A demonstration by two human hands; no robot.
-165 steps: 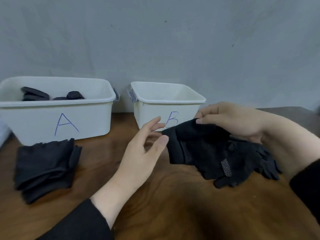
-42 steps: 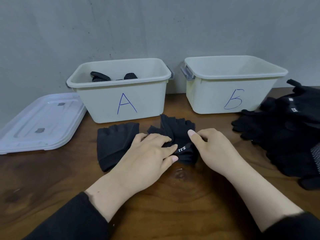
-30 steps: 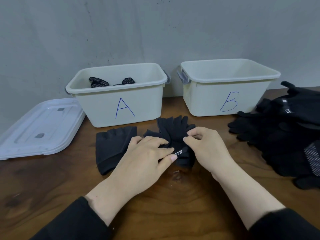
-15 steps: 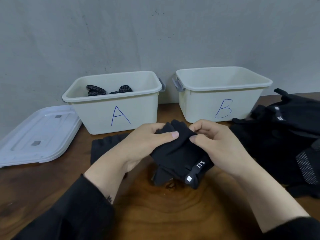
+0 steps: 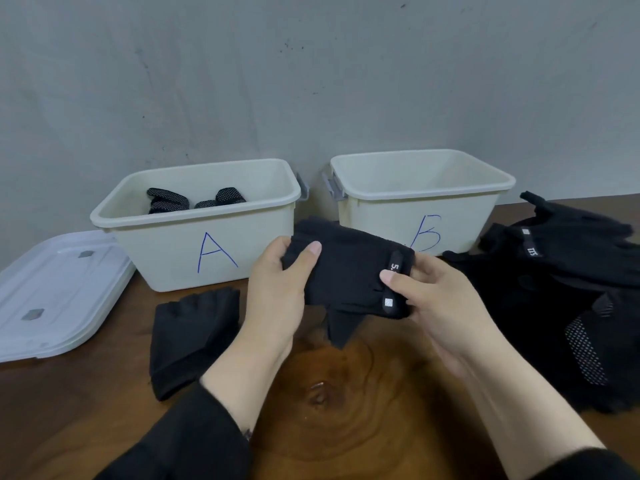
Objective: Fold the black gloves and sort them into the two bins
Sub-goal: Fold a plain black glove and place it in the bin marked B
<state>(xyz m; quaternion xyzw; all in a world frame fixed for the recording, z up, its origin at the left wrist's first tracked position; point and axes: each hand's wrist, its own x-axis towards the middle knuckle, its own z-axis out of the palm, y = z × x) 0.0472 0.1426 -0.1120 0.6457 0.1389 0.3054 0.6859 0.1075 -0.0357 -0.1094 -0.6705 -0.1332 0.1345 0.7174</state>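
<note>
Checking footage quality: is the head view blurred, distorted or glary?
Head view: soft, even light; the folded black fabric glove and both hands are slightly soft; wide-angle bending curves the wooden table; no glare; the black gloves' detail is lost in darkness.

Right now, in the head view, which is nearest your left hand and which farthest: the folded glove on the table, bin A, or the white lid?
From the left hand:
1. Folded glove, just left on the table.
2. Bin A, behind it.
3. White lid, far left.

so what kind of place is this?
Probably an indoor sorting bench, staged rather than industrial: a dark wooden table against a bare grey wall, with two white plastic bins hand-marked A and B.
</note>
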